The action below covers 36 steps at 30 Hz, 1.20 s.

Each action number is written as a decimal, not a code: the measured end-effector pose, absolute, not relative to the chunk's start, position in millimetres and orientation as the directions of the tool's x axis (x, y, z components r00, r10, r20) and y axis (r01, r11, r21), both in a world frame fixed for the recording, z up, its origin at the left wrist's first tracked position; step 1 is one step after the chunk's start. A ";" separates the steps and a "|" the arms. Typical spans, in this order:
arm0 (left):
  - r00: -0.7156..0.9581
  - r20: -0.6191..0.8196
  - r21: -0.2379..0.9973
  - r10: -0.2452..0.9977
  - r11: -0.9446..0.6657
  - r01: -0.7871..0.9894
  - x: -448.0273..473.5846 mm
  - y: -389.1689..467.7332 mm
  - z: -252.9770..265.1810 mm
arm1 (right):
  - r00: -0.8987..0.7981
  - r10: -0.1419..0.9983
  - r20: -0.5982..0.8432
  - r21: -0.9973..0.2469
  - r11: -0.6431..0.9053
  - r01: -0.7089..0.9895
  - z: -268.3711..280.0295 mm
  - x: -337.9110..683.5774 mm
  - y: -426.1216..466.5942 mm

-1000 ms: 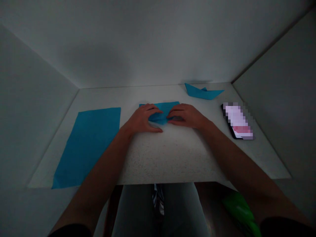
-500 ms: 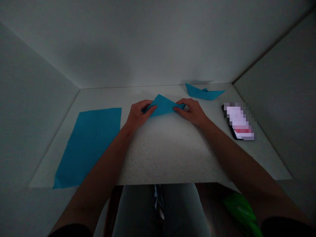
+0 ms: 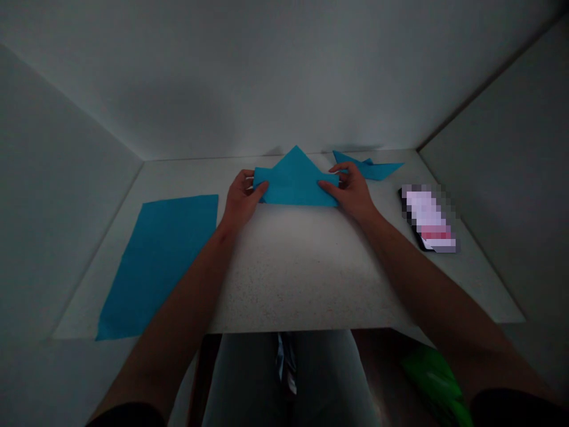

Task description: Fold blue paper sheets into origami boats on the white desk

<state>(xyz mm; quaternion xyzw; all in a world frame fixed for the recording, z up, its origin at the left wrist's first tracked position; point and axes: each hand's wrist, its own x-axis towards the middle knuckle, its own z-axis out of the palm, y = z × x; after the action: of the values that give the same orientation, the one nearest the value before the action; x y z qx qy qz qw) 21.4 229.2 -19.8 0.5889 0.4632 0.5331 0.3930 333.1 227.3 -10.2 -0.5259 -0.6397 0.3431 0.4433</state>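
The paper (image 3: 296, 184), at upper centre over the bench (image 3: 284, 279), appears partly worked: peak and band are formed. The left hand (image 3: 242, 198) and right hand (image 3: 354, 191) each grip one end, thumb against fingers. The boat (image 3: 380, 172), upper right, is fully folded; the sheet (image 3: 160, 255), left, lies unfolded.

Left hand (image 3: 243, 198) and right hand (image 3: 352, 191) apart, 2 thumbs (image 3: 260, 191) inward, 2 forearms (image 3: 198, 279) outstretched.
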 end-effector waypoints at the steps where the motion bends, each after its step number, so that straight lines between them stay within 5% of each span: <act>1: 0.007 0.258 0.958 0.966 -0.256 0.127 21.3 228.8 -20.0 | -0.052 0.979 0.199 -0.919 0.205 0.338 -11.2 333.5 228.8; 16: -0.136 0.378 0.913 0.916 -0.345 0.219 21.3 228.8 -10.6 | -0.033 0.989 0.147 -0.976 0.150 0.157 -8.1 333.6 232.0; 28: -0.081 0.445 0.890 0.892 -0.429 0.156 21.2 223.7 -11.1 | 0.023 0.999 0.042 -0.999 0.042 0.003 -10.6 331.8 234.0; 36: 0.030 0.435 0.899 0.900 -0.436 0.047 20.7 223.2 -12.3 | 0.043 0.983 0.178 -0.984 0.177 0.013 -23.4 337.9 243.6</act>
<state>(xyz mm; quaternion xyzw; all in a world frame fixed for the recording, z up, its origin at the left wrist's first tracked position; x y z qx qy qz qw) 20.7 223.2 -12.3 0.6167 0.3839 0.5812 0.3668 337.9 243.6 -23.4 -0.4668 -0.5337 0.4399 0.5512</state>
